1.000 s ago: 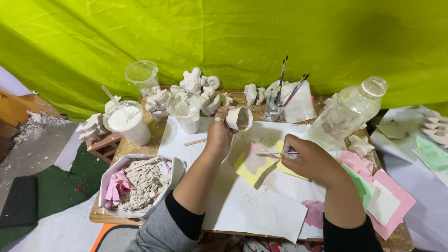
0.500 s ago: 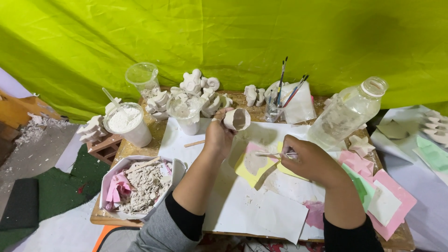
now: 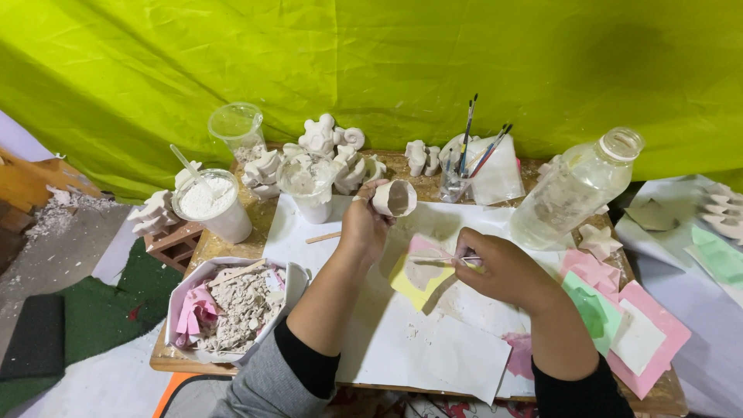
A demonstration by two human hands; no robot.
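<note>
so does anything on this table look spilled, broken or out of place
Yes. The white tray at the front left holds crumbled plaster rubble and pink scraps, apparently broken casts. White crumbs lie on the white paper sheet. The left hand holds a small white cup tipped on its side, its mouth facing the camera.

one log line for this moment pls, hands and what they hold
left hand: holds small white cup tilted | right hand: holds thin stick over yellow mould | surface: white paper
</note>
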